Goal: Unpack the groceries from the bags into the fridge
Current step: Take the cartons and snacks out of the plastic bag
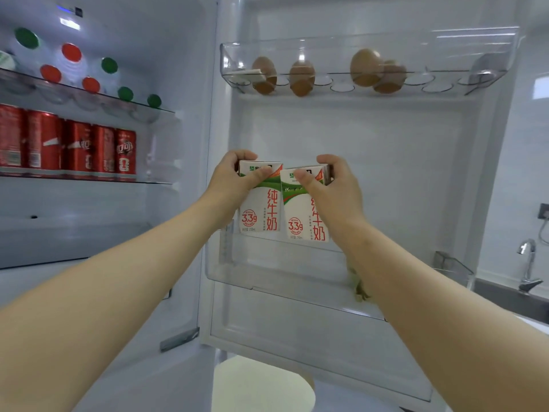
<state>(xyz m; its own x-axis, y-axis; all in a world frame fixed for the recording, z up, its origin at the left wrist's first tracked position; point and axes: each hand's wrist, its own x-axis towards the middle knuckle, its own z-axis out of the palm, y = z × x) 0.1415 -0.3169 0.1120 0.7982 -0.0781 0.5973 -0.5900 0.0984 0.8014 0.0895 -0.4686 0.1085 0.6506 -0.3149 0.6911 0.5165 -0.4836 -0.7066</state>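
Two small white milk cartons with green and red print stand side by side in the middle door bin (pixel 276 275) of the open fridge. My left hand (pixel 234 176) grips the top of the left milk carton (pixel 261 209). My right hand (pixel 332 185) grips the top of the right milk carton (pixel 303 215). Both cartons are upright and touch each other, their lower edges behind the bin's clear front wall.
Several brown eggs (pixel 300 78) sit in the top door tray (pixel 445 81). Red cans (pixel 77 147) line a fridge shelf, with capped bottles (pixel 71 55) on the shelf above. Something green (pixel 361 289) lies in the bin under my right arm. A sink tap (pixel 528 263) is at the right.
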